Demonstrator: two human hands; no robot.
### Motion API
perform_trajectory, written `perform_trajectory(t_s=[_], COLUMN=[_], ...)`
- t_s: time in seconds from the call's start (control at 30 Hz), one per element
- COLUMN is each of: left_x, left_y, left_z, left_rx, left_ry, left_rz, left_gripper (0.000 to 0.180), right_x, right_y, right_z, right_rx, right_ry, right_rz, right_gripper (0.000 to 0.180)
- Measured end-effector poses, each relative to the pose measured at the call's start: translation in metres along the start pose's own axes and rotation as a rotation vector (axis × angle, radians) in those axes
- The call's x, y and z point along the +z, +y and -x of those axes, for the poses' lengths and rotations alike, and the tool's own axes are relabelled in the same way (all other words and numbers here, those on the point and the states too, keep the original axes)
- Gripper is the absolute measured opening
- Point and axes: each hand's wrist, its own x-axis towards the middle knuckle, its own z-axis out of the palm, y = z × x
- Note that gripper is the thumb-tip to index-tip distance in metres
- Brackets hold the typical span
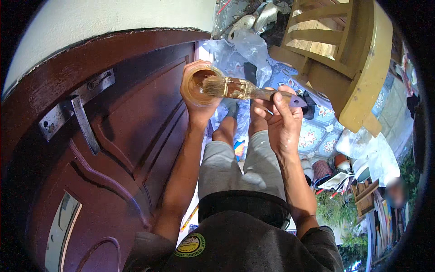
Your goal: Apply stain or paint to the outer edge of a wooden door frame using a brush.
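Observation:
My left hand [195,97] holds a clear plastic cup [200,86] with amber liquid inside, raised in front of me beside the door. My right hand [280,119] grips the handle of a flat paintbrush [240,89]. The brush lies level, and its pale bristles rest at the cup's mouth. Both forearms come up from the lower edge, over my grey shorts and dark shirt.
A dark red-brown panelled wooden door [122,136] with a metal latch [77,109] fills the left. A yellow wooden chair frame [358,68] stands at upper right on a patterned floor sheet [317,131]. Plastic sheeting, pots and clutter [344,167] lie lower right.

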Motion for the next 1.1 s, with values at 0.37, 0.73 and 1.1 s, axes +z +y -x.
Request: perform_trajectory(t_s=[0.37, 0.73, 1.1], left_x=[-0.004, -0.026, -0.025], left_y=[-0.04, -0.047, -0.031], left_z=[-0.012, 0.022, 0.037], left_rx=[0.123, -0.078, -0.135], left_ry=[0.149, 0.122, 0.14], left_rz=[-0.011, -0.079, 0.006], left_gripper=[0.046, 0.039, 0.043], right_x=[-0.012, -0.006, 0.051], right_y=[0.052, 0.155, 0.149], right_z=[-0.092, -0.214, -0.179], right_rx=[0.135, -0.113, -0.244], right_ry=[-0.209, 0.021, -0.017], right_rz=[-0.424, -0.064, 0.02], right_gripper=[0.026, 0.028, 0.02])
